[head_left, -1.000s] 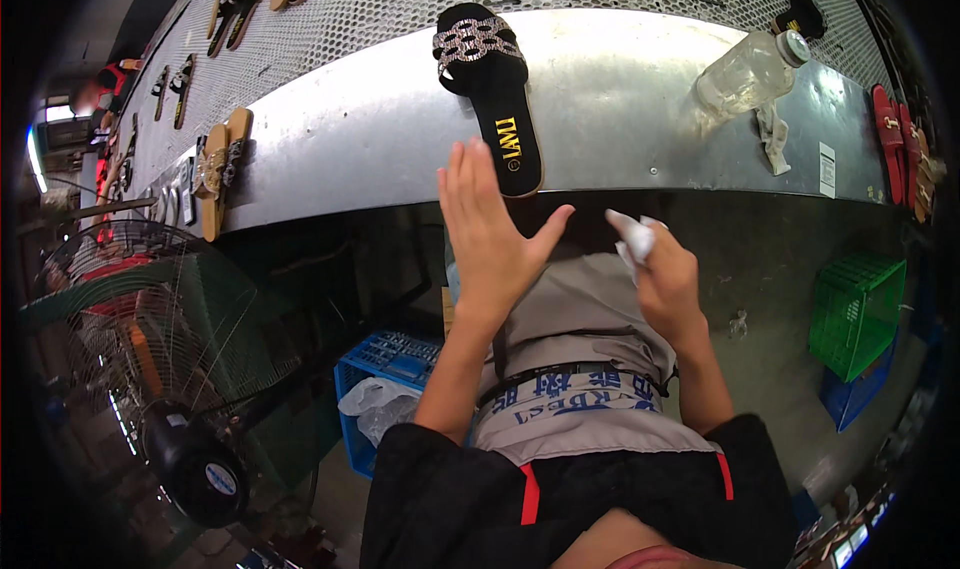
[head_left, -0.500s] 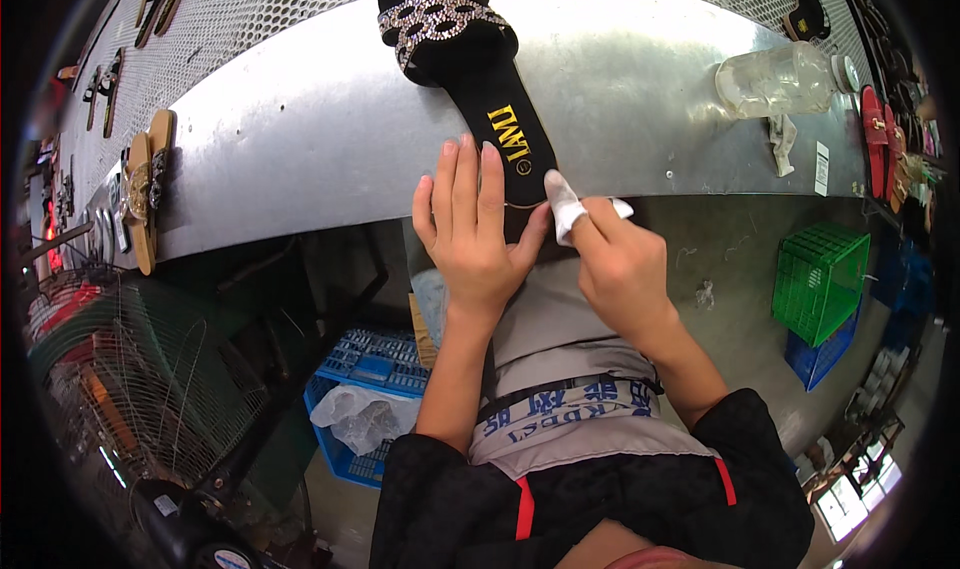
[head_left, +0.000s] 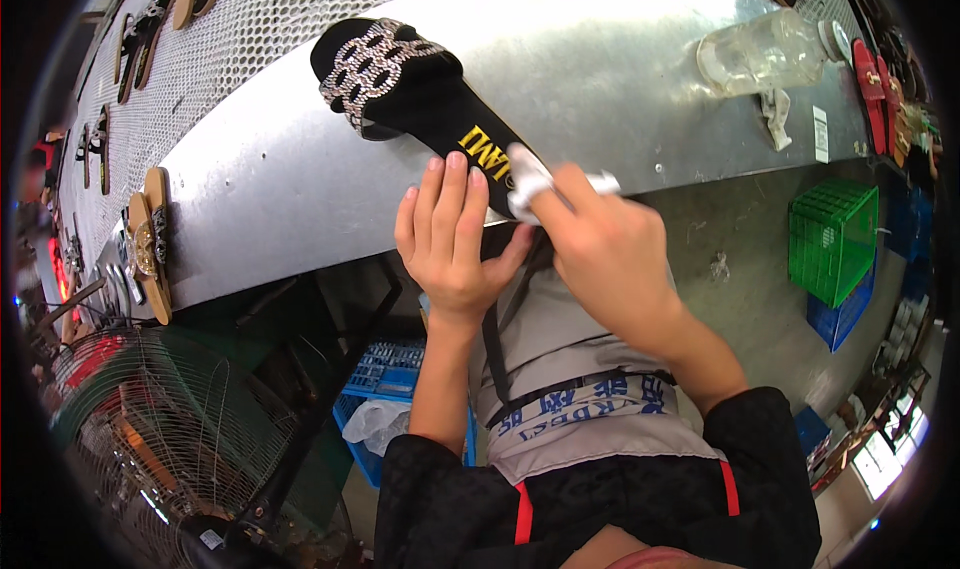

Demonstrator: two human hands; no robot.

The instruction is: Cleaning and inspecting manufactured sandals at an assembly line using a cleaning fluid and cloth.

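A black slide sandal (head_left: 425, 104) with a sparkly cut-out strap lies on the metal table, its toe pointing to the far left and its heel toward me. My left hand (head_left: 450, 234) rests flat with fingers stretched over the left edge of the heel. At the right side of the heel, my right hand (head_left: 605, 244) pinches a white cloth (head_left: 530, 191). One finger of that hand is wrapped in the cloth and presses on the insole beside the gold lettering. The right fingertips are slightly smeared by motion.
On the metal table (head_left: 600, 79) a clear bottle (head_left: 760, 54) lies on its side at the right, near a crumpled white scrap (head_left: 775, 117). Tan sandals (head_left: 150, 244) stand at the left edge. A fan (head_left: 150, 429), a blue crate (head_left: 375, 389) and a green crate (head_left: 832, 239) are below.
The sandal has shifted left and toward me in view, its toe turned further left. My right hand with the cloth has moved from the heel's end up onto the insole.
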